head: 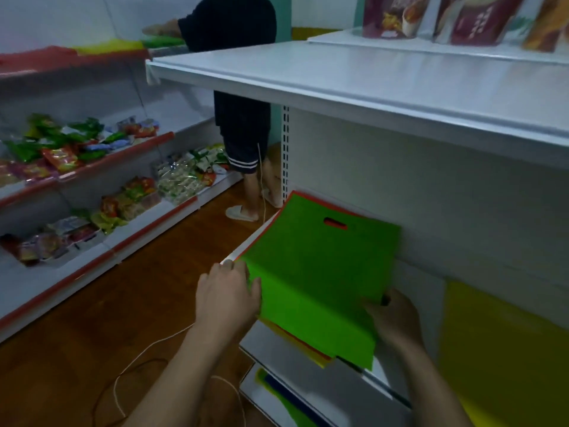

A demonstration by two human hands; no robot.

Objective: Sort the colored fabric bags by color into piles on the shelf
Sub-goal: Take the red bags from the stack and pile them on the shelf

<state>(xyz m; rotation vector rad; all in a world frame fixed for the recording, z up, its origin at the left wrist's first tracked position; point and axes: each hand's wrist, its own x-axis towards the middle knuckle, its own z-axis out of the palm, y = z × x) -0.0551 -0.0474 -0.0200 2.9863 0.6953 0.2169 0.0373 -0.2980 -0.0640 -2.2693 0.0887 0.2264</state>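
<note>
I have the green fabric bag (320,272) by both side edges over the mixed stack (308,349) on the middle shelf (354,392). The risk I see: red and yellow bags beneath it could cling and drag along, or slide off the shelf lip at six o'clock, if I pull too flat. My left hand (228,298) pinches the bag's edge at nine o'clock; my right hand (394,318) grasps the edge at three o'clock, fingers tucked underneath. A yellow pile (505,349) lies farther out at three o'clock.
</note>
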